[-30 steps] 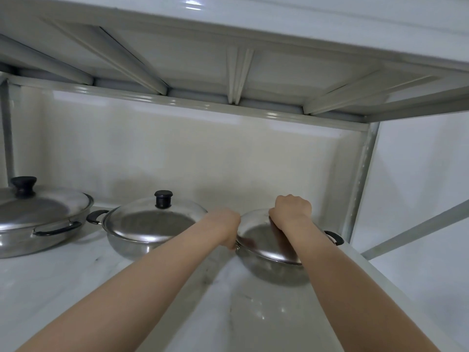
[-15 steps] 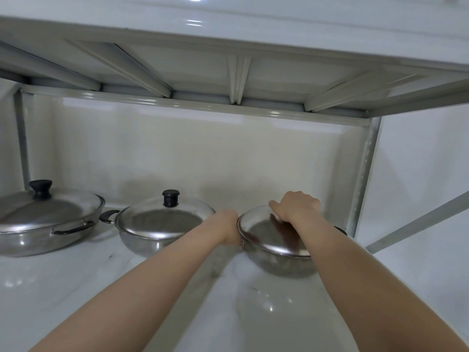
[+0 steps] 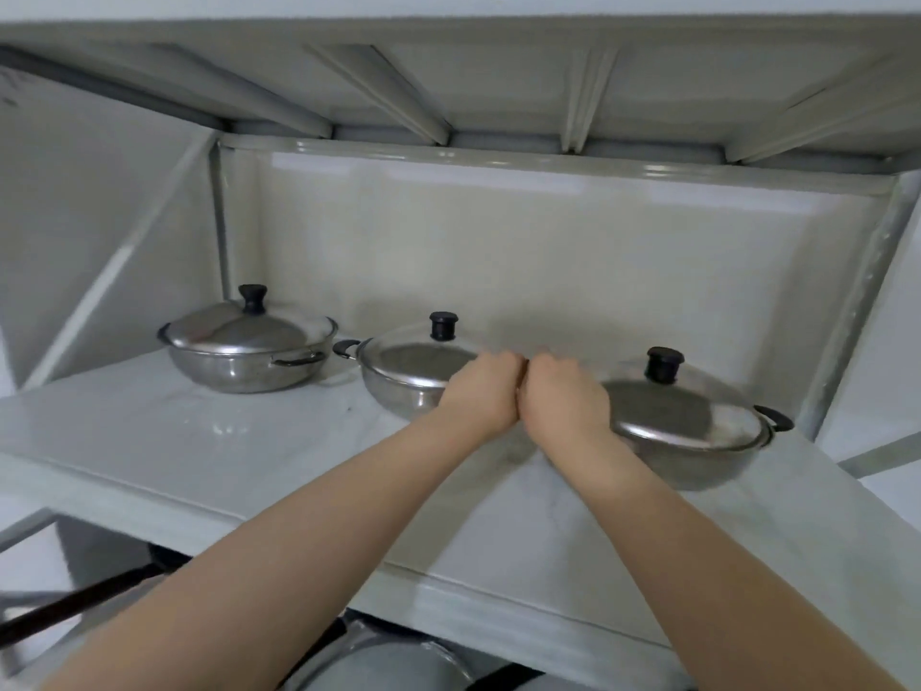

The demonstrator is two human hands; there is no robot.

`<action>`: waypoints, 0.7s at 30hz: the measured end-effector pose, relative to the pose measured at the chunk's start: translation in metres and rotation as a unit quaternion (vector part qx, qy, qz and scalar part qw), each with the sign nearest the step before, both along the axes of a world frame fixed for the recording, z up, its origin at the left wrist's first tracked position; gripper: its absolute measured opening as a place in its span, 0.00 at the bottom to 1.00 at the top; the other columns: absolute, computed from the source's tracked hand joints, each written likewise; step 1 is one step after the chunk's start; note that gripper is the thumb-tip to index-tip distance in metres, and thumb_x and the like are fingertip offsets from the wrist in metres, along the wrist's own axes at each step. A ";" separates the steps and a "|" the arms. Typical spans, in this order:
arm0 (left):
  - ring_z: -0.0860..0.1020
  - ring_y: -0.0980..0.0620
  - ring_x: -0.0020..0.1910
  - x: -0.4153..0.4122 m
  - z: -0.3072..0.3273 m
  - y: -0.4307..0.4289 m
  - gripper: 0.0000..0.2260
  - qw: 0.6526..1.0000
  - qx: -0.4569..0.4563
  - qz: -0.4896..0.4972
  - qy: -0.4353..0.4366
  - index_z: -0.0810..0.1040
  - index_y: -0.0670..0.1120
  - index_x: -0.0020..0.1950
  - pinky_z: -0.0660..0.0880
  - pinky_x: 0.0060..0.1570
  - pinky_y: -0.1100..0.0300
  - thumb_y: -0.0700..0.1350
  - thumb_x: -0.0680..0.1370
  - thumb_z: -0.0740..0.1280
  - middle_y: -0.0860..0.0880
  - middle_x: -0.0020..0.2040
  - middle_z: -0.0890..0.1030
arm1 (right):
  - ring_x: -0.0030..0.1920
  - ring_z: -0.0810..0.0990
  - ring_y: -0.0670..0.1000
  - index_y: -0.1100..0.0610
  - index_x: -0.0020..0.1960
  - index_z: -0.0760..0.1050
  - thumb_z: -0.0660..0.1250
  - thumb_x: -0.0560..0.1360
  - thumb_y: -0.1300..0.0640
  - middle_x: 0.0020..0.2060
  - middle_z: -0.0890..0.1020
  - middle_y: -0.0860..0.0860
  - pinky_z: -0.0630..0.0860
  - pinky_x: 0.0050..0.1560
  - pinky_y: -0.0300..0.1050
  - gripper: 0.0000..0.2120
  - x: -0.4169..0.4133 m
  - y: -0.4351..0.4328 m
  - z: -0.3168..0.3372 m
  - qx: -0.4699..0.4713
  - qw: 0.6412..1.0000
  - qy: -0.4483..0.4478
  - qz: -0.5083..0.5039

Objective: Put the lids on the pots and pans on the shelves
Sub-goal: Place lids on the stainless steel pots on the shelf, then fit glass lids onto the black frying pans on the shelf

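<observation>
Three steel pots stand on the white shelf [image 3: 239, 441], each with a steel lid and a black knob: the left pot [image 3: 244, 354], the middle pot [image 3: 398, 386] and the right pot [image 3: 697, 441]. The right pot's lid [image 3: 683, 411] lies flat on it, its knob [image 3: 664, 364] uncovered. My left hand [image 3: 481, 391] is curled into a fist in front of the middle pot's right rim, with nothing seen in it. Touching it, my right hand [image 3: 563, 399] is curled over the right pot's left rim, hiding that handle. Whether it grips anything is unclear.
The upper shelf's ribbed underside [image 3: 498, 92] hangs low overhead. A metal upright [image 3: 857, 301] stands close behind the right pot, and a diagonal brace [image 3: 114, 261] runs at the left. Below the shelf's front edge, a dark bar [image 3: 75, 605] and a round steel item [image 3: 388, 660] show.
My right hand has come off the lid's knob and moved left to the pot's rim, leaving the lid seated. My left hand has shifted beside it. The view has pulled back and turned left.
</observation>
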State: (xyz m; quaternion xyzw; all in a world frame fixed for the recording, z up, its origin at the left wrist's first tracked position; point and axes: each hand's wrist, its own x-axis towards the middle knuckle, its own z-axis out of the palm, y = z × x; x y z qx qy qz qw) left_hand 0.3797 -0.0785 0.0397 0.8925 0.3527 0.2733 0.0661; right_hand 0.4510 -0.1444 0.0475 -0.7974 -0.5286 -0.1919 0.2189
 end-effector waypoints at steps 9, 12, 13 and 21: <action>0.79 0.40 0.46 -0.096 -0.030 -0.028 0.03 0.999 0.000 0.034 0.019 0.71 0.48 0.43 0.73 0.39 0.53 0.40 0.73 0.61 0.43 0.47 0.81 | 0.55 0.79 0.62 0.62 0.59 0.73 0.57 0.78 0.61 0.55 0.79 0.61 0.67 0.42 0.48 0.12 -0.084 -0.020 -0.029 -0.024 0.997 0.033 0.065; 0.80 0.39 0.49 -0.140 -0.031 -0.032 0.06 0.998 0.007 0.057 0.040 0.76 0.45 0.47 0.72 0.41 0.54 0.39 0.74 0.60 0.42 0.50 0.82 | 0.56 0.78 0.62 0.63 0.58 0.73 0.56 0.78 0.61 0.55 0.79 0.61 0.66 0.42 0.48 0.12 -0.128 -0.024 -0.029 -0.023 0.995 0.043 0.085; 0.79 0.40 0.51 -0.156 -0.032 -0.033 0.07 0.997 0.008 0.060 0.043 0.77 0.43 0.49 0.72 0.42 0.54 0.39 0.74 0.60 0.42 0.50 0.82 | 0.56 0.78 0.62 0.63 0.57 0.74 0.55 0.79 0.61 0.55 0.79 0.61 0.66 0.42 0.48 0.12 -0.145 -0.026 -0.030 -0.019 0.995 0.046 0.089; 0.80 0.41 0.45 -0.301 -0.053 -0.056 0.06 0.996 0.022 0.058 0.060 0.76 0.41 0.45 0.70 0.37 0.56 0.36 0.75 0.59 0.41 0.44 0.82 | 0.52 0.78 0.62 0.64 0.55 0.72 0.54 0.78 0.64 0.51 0.79 0.61 0.65 0.40 0.48 0.10 -0.287 -0.045 -0.056 0.001 0.987 0.099 0.124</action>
